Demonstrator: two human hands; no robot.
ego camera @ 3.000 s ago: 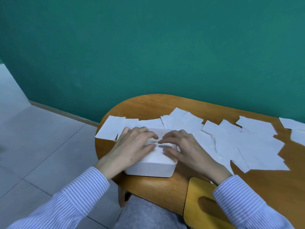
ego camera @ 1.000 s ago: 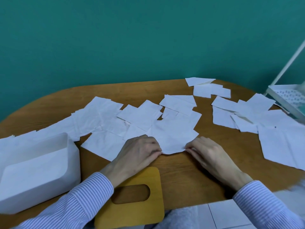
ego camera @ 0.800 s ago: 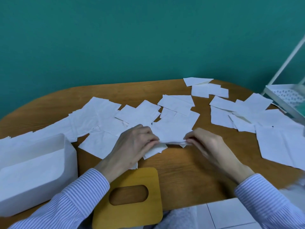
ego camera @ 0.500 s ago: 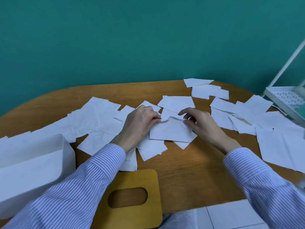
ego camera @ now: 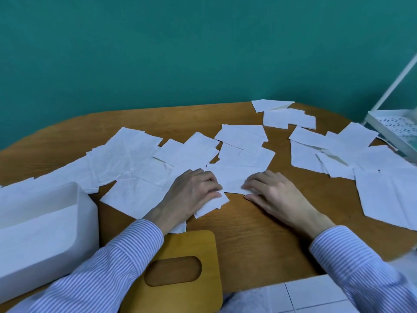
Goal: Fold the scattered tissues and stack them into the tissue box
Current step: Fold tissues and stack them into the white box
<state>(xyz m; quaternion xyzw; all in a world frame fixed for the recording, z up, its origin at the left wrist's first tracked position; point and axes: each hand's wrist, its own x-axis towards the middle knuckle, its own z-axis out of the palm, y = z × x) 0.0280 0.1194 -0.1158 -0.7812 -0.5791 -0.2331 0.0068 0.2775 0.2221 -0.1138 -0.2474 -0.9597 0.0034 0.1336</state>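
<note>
Both hands press flat on one tissue (ego camera: 230, 179) mid-counter (ego camera: 259, 227): left hand (ego camera: 191, 193) on its left edge, right hand (ego camera: 273, 193) on its right, fingers loosely bent; tissue box (ego camera: 45, 231) sits far left

left hand (ego camera: 191, 195): I see it palm-down, fingers gently bent, centre frame | right hand (ego camera: 274, 195): palm-down, fingers spread flat, just right of it | striped sleeves enter from lower corners

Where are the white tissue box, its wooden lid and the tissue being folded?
tissue box (ego camera: 45, 240): head view, front wall.
wooden lid (ego camera: 198, 245): head view, top right part.
folded tissue (ego camera: 232, 179): head view, middle, between the hands.
</note>
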